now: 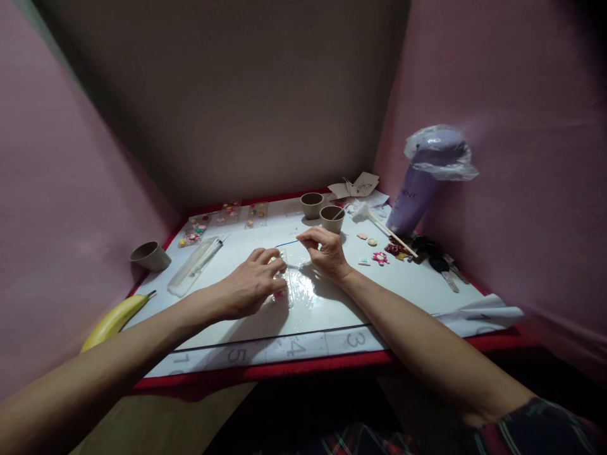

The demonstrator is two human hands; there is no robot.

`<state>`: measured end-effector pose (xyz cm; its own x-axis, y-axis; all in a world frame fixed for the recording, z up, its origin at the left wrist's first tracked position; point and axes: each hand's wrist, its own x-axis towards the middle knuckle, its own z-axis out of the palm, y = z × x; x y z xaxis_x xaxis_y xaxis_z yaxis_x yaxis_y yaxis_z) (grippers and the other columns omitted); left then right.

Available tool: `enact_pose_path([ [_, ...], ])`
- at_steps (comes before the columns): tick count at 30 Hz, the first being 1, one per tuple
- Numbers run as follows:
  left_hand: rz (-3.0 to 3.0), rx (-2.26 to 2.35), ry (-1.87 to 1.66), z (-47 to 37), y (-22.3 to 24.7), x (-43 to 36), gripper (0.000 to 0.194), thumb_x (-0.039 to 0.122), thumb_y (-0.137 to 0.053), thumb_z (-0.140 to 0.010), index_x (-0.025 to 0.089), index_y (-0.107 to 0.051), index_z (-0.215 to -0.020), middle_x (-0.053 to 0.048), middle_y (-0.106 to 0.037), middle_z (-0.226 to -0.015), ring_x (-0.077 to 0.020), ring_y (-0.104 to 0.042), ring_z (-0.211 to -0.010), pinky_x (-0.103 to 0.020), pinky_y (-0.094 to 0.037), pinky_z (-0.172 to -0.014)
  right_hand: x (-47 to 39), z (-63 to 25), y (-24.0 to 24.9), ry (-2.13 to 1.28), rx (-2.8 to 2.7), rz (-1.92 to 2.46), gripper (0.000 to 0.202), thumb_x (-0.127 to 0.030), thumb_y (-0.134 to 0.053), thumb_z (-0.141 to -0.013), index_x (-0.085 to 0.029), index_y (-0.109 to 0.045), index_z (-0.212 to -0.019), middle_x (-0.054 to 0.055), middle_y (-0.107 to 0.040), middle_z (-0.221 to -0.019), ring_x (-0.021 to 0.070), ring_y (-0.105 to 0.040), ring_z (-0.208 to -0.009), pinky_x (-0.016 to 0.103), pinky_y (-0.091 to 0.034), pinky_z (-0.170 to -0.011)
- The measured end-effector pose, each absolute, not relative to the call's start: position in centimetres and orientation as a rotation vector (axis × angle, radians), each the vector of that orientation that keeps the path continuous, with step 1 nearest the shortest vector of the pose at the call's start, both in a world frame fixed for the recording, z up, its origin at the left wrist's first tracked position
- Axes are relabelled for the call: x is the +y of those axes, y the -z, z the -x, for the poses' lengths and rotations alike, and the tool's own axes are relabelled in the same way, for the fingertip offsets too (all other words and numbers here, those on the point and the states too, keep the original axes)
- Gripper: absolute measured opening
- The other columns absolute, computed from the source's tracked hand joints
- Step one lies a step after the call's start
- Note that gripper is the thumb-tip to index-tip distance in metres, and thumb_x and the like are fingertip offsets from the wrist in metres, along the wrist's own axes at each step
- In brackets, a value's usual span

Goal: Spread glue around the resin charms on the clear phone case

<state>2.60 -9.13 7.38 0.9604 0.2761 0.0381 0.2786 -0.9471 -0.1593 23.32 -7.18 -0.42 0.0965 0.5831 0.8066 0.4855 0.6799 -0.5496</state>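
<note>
My left hand is curled over a clear plastic packet on the white tabletop, its fingers gripping the packet's upper side. Small coloured pieces, one of them red, show through the plastic beneath the fingers. Just beyond, my right hand pinches the end of a thin blue stick between thumb and fingertips. The stick points left, toward the far side of my left hand. Its exact kind is too small to make out.
Two cups stand behind my hands; another cup is at the left edge. A banana, a long clear case and charm packets lie leftward. Rightward are loose charms, a wooden stick and a purple bag.
</note>
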Motion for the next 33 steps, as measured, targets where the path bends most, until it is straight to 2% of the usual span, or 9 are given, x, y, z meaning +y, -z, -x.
enact_pose_path([
  [7,2.955,-0.276,0.025,-3.2,-7.6,-8.6,0.008,0.016,-0.061,-0.084,0.021,-0.066,-0.081,-0.009,-0.06,-0.097,-0.0269,-0.046,-0.105,-0.043,-0.035,-0.092,-7.2,-23.3,0.4,-0.087,-1.538,0.91,0.018,-0.01,-0.056,-0.084,-0.02,-0.07,-0.079,0.003,-0.068,-0.075,0.0161,-0.061,-0.07,0.03,-0.049,-0.065],
  [12,2.926,-0.205,-0.053,-3.7,-8.3,-8.3,0.012,0.018,-0.058,-0.087,0.019,-0.062,-0.076,-0.007,-0.058,-0.081,-0.024,-0.047,-0.091,-0.039,-0.035,-0.084,-7.2,-23.4,0.3,-0.085,-1.539,0.919,0.018,-0.01,-0.056,-0.084,-0.021,-0.069,-0.078,0.003,-0.068,-0.076,0.016,-0.062,-0.071,0.029,-0.049,-0.065],
  [15,2.904,-0.186,-0.131,-3.9,-8.7,-8.2,0.012,0.017,-0.057,-0.087,0.019,-0.061,-0.076,-0.006,-0.059,-0.08,-0.0228,-0.047,-0.085,-0.037,-0.034,-0.079,-7.2,-23.4,0.3,-0.075,-1.54,0.914,0.017,-0.01,-0.057,-0.084,-0.021,-0.069,-0.078,0.003,-0.068,-0.076,0.0159,-0.062,-0.071,0.029,-0.049,-0.065],
  [21,2.95,-0.161,-0.126,-3.7,-8.9,-8.5,0.007,0.016,-0.059,-0.085,0.02,-0.062,-0.08,-0.005,-0.06,-0.076,-0.0217,-0.047,-0.08,-0.035,-0.032,-0.073,-7.2,-23.5,0.3,-0.086,-1.536,0.926,0.017,-0.01,-0.056,-0.084,-0.021,-0.069,-0.078,0.003,-0.069,-0.077,0.0161,-0.062,-0.072,0.029,-0.049,-0.066],
  [33,2.947,-0.128,-0.142,-3.7,-8.2,-8.7,0.012,0.008,-0.056,-0.081,0.019,-0.058,-0.077,-0.004,-0.06,-0.075,-0.0217,-0.047,-0.078,-0.037,-0.034,-0.077,-7.2,-23.4,0.3,-0.098,-1.524,0.925,0.017,-0.011,-0.056,-0.084,-0.02,-0.069,-0.078,0.003,-0.067,-0.073,0.0156,-0.059,-0.067,0.029,-0.047,-0.061],
])
